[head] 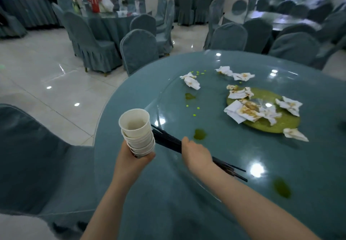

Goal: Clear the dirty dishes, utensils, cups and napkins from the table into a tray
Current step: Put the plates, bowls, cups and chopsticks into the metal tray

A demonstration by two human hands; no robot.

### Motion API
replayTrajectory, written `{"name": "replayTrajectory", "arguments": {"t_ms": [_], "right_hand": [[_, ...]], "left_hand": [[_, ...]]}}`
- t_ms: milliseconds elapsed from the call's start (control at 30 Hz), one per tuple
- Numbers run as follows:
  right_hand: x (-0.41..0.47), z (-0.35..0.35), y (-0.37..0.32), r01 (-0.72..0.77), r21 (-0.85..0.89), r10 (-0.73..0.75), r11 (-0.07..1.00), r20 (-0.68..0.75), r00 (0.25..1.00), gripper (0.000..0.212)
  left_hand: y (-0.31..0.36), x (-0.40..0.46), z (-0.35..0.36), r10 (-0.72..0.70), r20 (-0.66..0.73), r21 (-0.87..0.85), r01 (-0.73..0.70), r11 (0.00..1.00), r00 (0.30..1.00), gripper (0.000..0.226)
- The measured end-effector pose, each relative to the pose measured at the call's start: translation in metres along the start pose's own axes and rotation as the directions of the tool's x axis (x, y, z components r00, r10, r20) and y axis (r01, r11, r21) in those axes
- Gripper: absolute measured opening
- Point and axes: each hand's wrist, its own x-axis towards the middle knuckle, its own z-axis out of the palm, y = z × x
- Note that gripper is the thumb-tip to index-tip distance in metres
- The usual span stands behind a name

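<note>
Gripping a nested stack of paper cups (137, 133) in the left hand (131, 160), and clenching a bundle of black chopsticks (189, 149) in the right hand (196, 155), above the table (243, 193) edge. Carrying both loads off, judged as the collection step; no tray visible. Leaving soiled napkins (243, 108) scattered mid-table, requiring freed fingers next.

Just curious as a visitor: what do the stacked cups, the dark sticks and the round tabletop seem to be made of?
Stacked cups: likely paper, matte off-white with thin rolled rims.
Chopsticks: black and slim, probably plastic or lacquered wood; I cannot tell which.
Round tabletop: seemingly glass over teal cloth, glossy, mirroring the ceiling lights.
</note>
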Motion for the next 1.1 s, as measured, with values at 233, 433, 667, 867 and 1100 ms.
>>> {"name": "replayTrajectory", "arguments": {"t_ms": [233,433,667,867,1100], "right_hand": [[-0.079,-0.051,0.112,-0.042,-0.168,0.023,0.985,-0.118,0.993,0.026],[-0.123,-0.069,0.17,-0.004,-0.256,-0.04,0.967,-0.168,0.985,0.021],[-0.147,-0.041,0.183,0.049,-0.259,-0.081,0.965,-0.115,0.99,0.028],[-0.163,-0.021,0.181,0.095,-0.268,-0.107,0.959,-0.033,0.994,0.023],[-0.192,-0.014,0.192,0.087,-0.154,-0.085,0.984,0.023,0.996,0.024]], "left_hand": [[0.056,-0.063,0.092,0.041,0.132,-0.038,-0.037,0.999,0.99,0.039],[0.069,-0.104,0.143,0.045,0.215,-0.027,-0.04,0.999,0.976,0.036],[0.063,-0.138,0.156,-0.02,0.201,0.004,0.02,1.0,0.979,0.028],[0.052,-0.161,0.155,-0.078,0.183,0.003,0.079,0.997,0.98,0.038],[0.042,-0.206,0.143,-0.134,0.116,-0.009,0.136,0.991,0.984,0.045]]}}
